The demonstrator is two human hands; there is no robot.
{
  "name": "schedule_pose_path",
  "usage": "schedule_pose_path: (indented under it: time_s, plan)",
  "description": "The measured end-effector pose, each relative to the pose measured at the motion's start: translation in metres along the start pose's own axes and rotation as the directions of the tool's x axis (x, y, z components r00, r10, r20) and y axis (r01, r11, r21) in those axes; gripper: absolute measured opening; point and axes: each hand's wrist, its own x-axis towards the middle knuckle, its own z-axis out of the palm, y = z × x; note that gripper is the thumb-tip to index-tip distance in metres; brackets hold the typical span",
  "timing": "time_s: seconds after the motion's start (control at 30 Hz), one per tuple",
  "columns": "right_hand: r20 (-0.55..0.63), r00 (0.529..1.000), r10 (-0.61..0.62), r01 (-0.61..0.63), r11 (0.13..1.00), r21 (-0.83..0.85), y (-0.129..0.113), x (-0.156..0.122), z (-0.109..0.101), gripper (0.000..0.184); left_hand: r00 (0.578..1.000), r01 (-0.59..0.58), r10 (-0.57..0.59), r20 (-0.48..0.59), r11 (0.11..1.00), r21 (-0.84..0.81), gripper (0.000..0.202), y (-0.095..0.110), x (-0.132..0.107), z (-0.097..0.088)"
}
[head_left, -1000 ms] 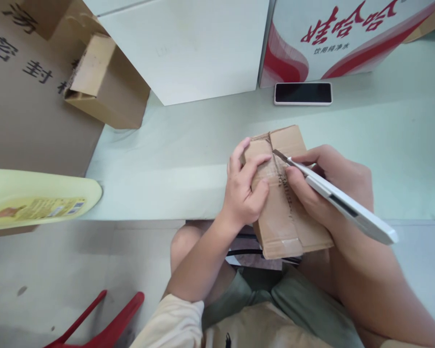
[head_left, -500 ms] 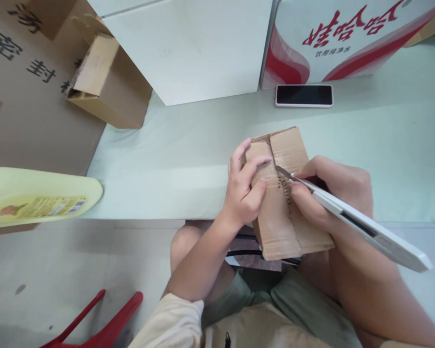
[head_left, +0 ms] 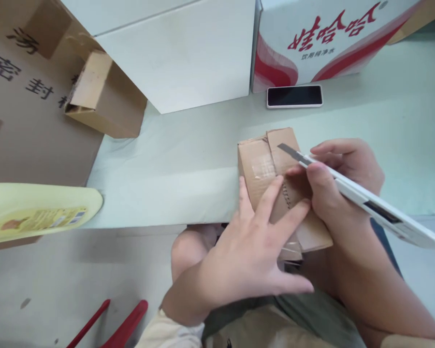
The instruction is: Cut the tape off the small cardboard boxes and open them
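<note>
A small brown cardboard box (head_left: 255,157) rests partly over the table's near edge, with clear tape across its top seam. Along that seam runs a torn or perforated line. My left hand (head_left: 252,251) lies over the near part of the box, fingers spread and touching the top, thumb stretched out to the right. In my right hand (head_left: 342,179) is a white utility knife (head_left: 373,198), held between thumb and fingers. Its grey blade is out and points to the upper left, above the box top. Some right fingers lie hidden behind the knife.
Behind the box a phone (head_left: 295,96) lies on the pale green tabletop (head_left: 166,179), before a red-and-white carton (head_left: 311,58) and a white box (head_left: 188,63). To the left stand a brown box (head_left: 112,101), a large carton (head_left: 32,130) and a pale yellow bottle (head_left: 50,208).
The knife blade has lifted off the box seam. My left hand has gone from gripping the box's left side to lying spread across its near top.
</note>
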Motion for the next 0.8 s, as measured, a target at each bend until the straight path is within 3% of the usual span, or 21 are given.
schedule_pose_path:
  time_s: [0.13, 0.27, 0.4, 0.6, 0.7, 0.8]
  plan:
    - [-0.145, 0.988, -0.057, 0.06, 0.998, 0.015, 0.002, 0.0, 0.003, 0.017, 0.996, 0.031, -0.037, -0.086, 0.997, -0.065, 0.102, -0.02, 0.009, 0.006]
    - [-0.129, 0.991, -0.042, 0.052, 0.996, 0.073, 0.007, 0.002, 0.005, 0.018, 0.975, -0.027, -0.017, -0.223, 0.981, -0.193, 0.088, -0.052, 0.018, -0.003]
    - [-0.13, 0.989, -0.072, 0.082, 0.994, 0.071, 0.01, 0.004, 0.006, 0.021, 0.929, -0.118, 0.065, -0.365, 0.985, -0.125, 0.071, -0.071, 0.02, -0.01]
    - [-0.09, 0.995, -0.037, 0.039, 0.999, 0.012, 0.007, 0.002, 0.006, 0.021, 0.858, -0.094, 0.16, -0.488, 0.983, 0.157, 0.044, -0.082, 0.024, -0.001]
    - [-0.056, 0.998, -0.042, 0.043, 0.999, 0.023, 0.008, 0.0, 0.006, 0.023, 0.819, -0.08, 0.158, -0.552, 0.984, 0.162, 0.036, -0.081, 0.027, 0.0]
    - [0.002, 0.999, -0.04, 0.04, 0.999, 0.026, 0.012, -0.004, 0.005, 0.025, 0.825, -0.064, 0.103, -0.555, 0.994, 0.09, 0.036, -0.075, 0.029, -0.003]
